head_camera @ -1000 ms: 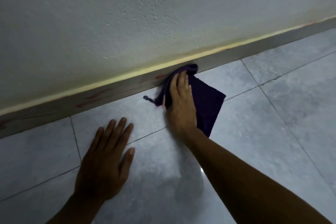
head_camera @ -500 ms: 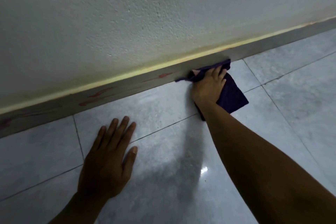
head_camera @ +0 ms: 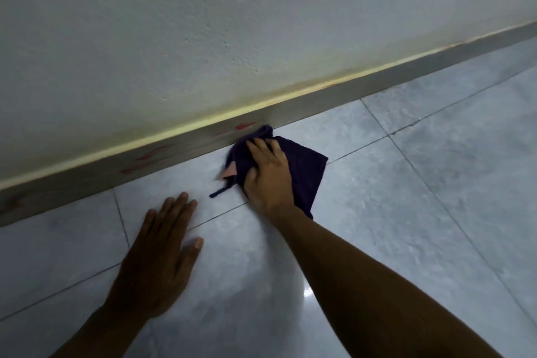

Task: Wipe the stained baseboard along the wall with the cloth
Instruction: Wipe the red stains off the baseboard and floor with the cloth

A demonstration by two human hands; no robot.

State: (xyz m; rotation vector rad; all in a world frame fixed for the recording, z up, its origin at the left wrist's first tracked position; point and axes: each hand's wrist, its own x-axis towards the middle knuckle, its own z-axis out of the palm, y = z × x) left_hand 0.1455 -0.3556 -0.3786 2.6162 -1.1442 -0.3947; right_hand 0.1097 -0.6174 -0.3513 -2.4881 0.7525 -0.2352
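Note:
A grey baseboard (head_camera: 363, 90) runs along the foot of the wall, rising from lower left to upper right. Red stains (head_camera: 245, 126) mark it near the middle, and more red streaks (head_camera: 151, 154) lie further left. My right hand (head_camera: 268, 174) grips a dark purple cloth (head_camera: 308, 171) and presses its bunched top edge against the baseboard just right of the middle stain. A loop of the cloth trails on the floor to the left. My left hand (head_camera: 159, 256) lies flat on the floor tile, fingers spread, holding nothing.
The pale textured wall (head_camera: 203, 38) fills the upper half, with a yellowish strip along the baseboard's top. Glossy grey floor tiles (head_camera: 421, 212) with dark grout lines cover the rest.
My right hand slid the cloth right along the baseboard, then back left to the middle red stain. My left hand stayed planted on the floor.

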